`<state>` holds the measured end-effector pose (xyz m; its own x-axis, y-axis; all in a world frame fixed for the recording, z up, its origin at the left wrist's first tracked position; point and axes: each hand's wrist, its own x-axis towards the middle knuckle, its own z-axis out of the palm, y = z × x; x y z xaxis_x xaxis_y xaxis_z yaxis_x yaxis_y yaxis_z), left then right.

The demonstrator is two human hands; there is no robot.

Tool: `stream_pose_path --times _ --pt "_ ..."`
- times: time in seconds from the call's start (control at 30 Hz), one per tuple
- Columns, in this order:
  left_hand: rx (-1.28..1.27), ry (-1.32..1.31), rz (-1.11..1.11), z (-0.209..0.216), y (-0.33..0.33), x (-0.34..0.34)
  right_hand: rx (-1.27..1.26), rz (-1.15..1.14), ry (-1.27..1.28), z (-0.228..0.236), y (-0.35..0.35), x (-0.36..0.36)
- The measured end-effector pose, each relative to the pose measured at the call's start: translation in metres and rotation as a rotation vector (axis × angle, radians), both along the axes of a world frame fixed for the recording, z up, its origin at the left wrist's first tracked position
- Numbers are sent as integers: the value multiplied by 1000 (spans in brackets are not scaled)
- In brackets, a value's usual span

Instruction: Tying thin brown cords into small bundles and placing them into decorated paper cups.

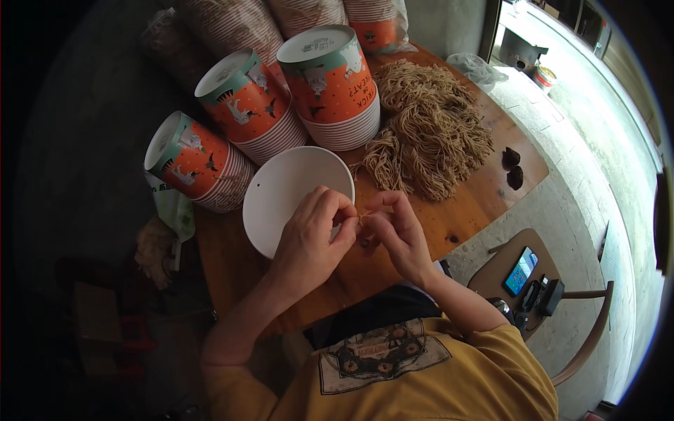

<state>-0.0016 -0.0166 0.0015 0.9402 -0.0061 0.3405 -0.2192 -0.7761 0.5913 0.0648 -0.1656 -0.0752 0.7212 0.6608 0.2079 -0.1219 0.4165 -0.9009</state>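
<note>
A white paper bucket (291, 184) lies tipped on the wooden table, its open mouth facing me and a small dark hole showing in its wall. In front of its right rim, my left hand (312, 235) is closed, thumb and forefinger pinching a short end of tan cord (361, 218). My right hand (397, 235) meets it there, fingertips closed on the same cord; its lower fingers are curled and partly in shadow. Beyond my right hand lies a large heap of tan cords (439, 133). Whether the pinched cord passes into the bucket cannot be seen.
Upside-down stacks of orange printed paper buckets (326, 84) stand behind the white one, with more in plastic bags (232, 28) farther back. Two dark lumps (514, 177) lie near the table's right edge. A chair (547, 270) on the right bears a phone (521, 271) and small black items.
</note>
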Motion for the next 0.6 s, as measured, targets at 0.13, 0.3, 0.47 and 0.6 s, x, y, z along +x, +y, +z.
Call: stream_pose_path --times 0.13,0.3,0.47,0.6 --pt "-2 16 7 0 0 0 5 34 46 1 0 0" --pt "7 8 4 1 0 0 -26 77 74 2 1 3" --pt "-15 25 4 0 1 -1 -40 103 106 4 1 2" --pt "-20 27 3 -1 1 0 -38 100 87 2 2 2"
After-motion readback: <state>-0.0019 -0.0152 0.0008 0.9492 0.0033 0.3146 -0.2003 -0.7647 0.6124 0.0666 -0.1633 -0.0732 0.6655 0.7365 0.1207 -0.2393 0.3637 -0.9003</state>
